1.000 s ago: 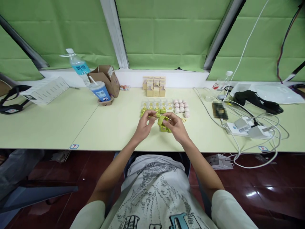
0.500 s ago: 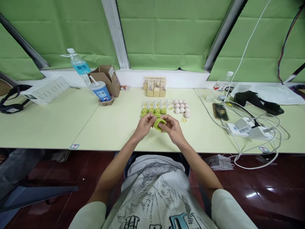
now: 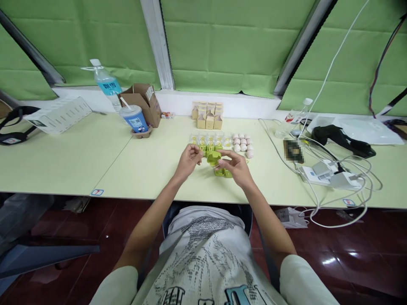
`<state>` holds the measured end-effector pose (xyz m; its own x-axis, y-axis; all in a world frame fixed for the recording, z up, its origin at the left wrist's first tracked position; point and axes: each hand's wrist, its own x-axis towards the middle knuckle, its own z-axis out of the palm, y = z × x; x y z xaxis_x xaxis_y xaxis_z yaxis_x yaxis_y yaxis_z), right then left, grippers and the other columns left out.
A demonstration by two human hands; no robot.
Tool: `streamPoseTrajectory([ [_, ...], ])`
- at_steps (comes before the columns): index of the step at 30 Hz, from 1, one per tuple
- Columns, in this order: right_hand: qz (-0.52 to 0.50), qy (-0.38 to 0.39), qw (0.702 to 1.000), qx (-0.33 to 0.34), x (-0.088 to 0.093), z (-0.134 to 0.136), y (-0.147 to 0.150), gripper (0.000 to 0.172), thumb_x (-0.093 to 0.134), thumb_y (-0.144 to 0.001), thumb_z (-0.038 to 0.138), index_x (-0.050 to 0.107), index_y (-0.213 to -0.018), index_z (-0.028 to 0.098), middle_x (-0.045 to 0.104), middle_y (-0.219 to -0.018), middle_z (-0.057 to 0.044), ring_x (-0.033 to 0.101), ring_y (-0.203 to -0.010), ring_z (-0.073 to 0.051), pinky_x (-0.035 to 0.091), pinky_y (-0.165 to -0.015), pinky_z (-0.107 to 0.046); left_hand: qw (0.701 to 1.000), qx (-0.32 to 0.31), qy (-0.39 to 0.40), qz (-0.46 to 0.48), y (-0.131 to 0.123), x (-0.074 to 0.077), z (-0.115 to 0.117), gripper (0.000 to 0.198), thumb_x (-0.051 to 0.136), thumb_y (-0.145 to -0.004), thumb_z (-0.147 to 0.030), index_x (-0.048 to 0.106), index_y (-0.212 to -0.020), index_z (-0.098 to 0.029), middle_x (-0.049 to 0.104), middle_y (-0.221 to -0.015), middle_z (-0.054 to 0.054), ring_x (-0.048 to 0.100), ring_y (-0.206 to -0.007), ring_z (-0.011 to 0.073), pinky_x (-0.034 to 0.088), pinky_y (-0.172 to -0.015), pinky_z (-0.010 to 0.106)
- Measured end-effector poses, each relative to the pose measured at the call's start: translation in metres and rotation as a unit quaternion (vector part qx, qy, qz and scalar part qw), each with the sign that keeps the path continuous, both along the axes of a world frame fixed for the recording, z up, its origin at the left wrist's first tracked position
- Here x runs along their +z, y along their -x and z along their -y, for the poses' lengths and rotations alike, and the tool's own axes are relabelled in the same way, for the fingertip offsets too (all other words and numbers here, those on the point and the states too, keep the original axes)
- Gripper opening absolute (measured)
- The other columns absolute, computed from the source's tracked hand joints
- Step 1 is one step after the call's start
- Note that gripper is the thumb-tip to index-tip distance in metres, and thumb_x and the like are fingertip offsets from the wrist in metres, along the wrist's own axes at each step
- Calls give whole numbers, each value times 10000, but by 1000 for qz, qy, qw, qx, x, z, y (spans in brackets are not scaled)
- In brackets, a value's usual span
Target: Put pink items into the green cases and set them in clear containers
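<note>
My right hand [image 3: 238, 167] grips a small open green box [image 3: 214, 159] just above the pale table [image 3: 152, 169]; its hinged lower half [image 3: 223, 172] rests by my fingers. My left hand [image 3: 188, 159] is pinched beside the box's left edge, holding something too small to make out. Directly behind my hands stands a row of closed green boxes [image 3: 206, 148] with a clear tray [image 3: 210, 138] behind them. A cluster of pale pink balls [image 3: 242, 143] lies to the right of that row.
Small tan cartons [image 3: 208, 116] are stacked at the back by the window sill. A blue cup [image 3: 135, 120], water bottle [image 3: 106, 84] and brown cardboard box [image 3: 143, 101] stand back left. Cables, white adapters [image 3: 330, 176] and a black item [image 3: 340, 137] crowd the right side.
The green box was held closed-up between both hands; now it hangs open in my right hand and my left hand has drawn slightly left. The view shifted a little.
</note>
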<state>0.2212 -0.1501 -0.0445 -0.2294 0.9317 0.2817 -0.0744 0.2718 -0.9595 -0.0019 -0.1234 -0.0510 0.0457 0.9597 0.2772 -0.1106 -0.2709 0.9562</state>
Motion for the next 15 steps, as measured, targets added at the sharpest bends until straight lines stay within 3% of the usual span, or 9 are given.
streamPoseTrajectory([
  [3, 115, -93, 982, -113, -9, -19, -24, 479, 812, -902, 614, 790, -1216, 253, 722, -1160, -64, 752, -869, -206, 654, -789, -387, 998, 64, -5, 24, 18, 1, -9, 360, 827, -785, -340, 496, -878, -232, 618, -784, -44, 572, -635, 89, 488, -594, 221],
  [6, 306, -160, 923, -172, -19, -40, -44, 381, 667, -1022, 507, 805, -1230, 220, 714, -1157, -106, 736, -888, -232, 615, -801, -403, 994, 102, -13, 37, 32, 3, -16, 303, 773, -793, -295, 482, -852, -235, 599, -753, -50, 560, -640, 91, 482, -608, 220],
  [11, 549, -176, 803, -151, -20, -64, -47, 337, 621, -1049, 274, 793, -1336, 238, 718, -1278, -135, 715, -947, -264, 506, -753, -370, 994, 108, -13, 33, 36, -1, -21, 307, 778, -780, -307, 487, -846, -233, 607, -791, -32, 562, -662, 98, 467, -600, 226],
  [15, 619, -195, 755, -97, -17, -75, -36, 347, 610, -1065, 259, 792, -1361, 270, 718, -1336, -133, 714, -1022, -278, 450, -700, -341, 995, 101, -1, 19, 32, -8, -24, 305, 783, -777, -312, 498, -843, -228, 593, -806, -25, 567, -682, 108, 465, -596, 227],
])
